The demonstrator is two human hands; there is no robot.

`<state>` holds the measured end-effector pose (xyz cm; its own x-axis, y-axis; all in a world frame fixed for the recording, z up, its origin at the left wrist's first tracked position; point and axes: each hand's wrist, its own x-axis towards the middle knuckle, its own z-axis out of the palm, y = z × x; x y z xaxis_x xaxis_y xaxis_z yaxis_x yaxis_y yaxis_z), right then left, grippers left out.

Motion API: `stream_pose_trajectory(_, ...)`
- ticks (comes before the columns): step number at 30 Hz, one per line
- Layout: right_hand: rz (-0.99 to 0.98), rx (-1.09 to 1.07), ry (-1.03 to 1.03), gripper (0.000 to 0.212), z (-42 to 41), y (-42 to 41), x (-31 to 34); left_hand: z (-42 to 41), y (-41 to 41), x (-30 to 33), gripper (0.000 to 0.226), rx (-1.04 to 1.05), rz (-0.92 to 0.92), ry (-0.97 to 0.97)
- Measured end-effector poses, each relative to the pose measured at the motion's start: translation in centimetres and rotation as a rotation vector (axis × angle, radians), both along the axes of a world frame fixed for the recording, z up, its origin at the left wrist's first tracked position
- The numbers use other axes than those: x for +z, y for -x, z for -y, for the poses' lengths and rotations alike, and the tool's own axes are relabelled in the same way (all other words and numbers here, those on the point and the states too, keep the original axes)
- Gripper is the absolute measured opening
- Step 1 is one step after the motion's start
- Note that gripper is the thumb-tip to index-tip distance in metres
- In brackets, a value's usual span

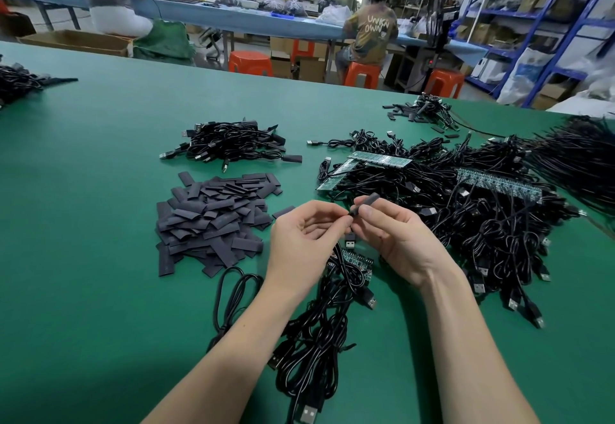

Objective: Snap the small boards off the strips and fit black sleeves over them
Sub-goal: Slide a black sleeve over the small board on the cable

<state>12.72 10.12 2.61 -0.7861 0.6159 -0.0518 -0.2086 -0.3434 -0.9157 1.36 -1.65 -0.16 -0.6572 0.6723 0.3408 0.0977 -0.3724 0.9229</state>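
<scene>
"UNKN OWN", brown shirt [372, 32] (its back)

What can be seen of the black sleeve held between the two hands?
The black sleeve is a short, flat, matte tube that looks like soft plastic or rubber. It is held above the green table, tilted with its upper end pointing up and to the right. The right hand pinches its lower part, and the left hand meets its lower end with its fingertips. Its upper end is free. Whether a board is inside cannot be told.
</scene>
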Motion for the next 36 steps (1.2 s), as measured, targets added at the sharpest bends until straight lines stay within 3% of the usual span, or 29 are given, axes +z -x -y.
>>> stream_pose_trajectory(7, -0.014, 0.012, -0.085, 0.019, -0.2, -0.1, 0.1, -0.1, 0.2, -0.1, 0.016, -0.003, 0.016, 0.018)
stream_pose_trajectory(11, 0.114, 0.022, -0.347, 0.028, -0.7, -1.1, 1.5, -0.1, 0.2, -0.1, 0.016, -0.010, 0.008, 0.040)
stream_pose_trajectory(14, 0.290, -0.001, -0.613, 0.023, -1.0, -1.4, 2.7, 0.0, 0.4, -0.1, 0.015, -0.015, -0.014, 0.059)
stream_pose_trajectory(17, 0.310, 0.012, -0.726, 0.024, -0.8, -1.1, 2.8, 0.0, 0.4, -0.1, 0.015, -0.021, -0.032, 0.072)
stream_pose_trajectory(36, 0.194, 0.032, -0.411, 0.030, -0.5, -1.3, 0.8, 0.1, 0.8, -0.1, 0.012, -0.071, -0.002, 0.134)
